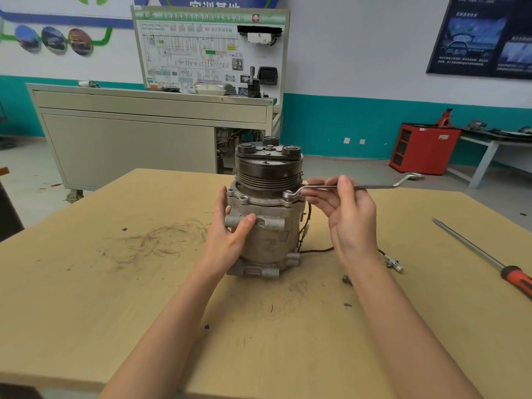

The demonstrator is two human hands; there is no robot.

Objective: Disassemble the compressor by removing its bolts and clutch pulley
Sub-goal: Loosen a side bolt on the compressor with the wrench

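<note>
The dusty grey metal compressor [267, 240] stands upright mid-frame on the pale wooden table [115, 283]. The left hand [230, 228] clasps its body, thumb across the front. The right hand [345, 217], fingers half-spread, pinches a long silver ring spanner [371, 186] seated on a flange bolt [288, 194].

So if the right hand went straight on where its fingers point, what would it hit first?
Probably the compressor, at its flange under the clutch pulley: the right hand points left along the wrench toward it. Depth is unclear.
</note>
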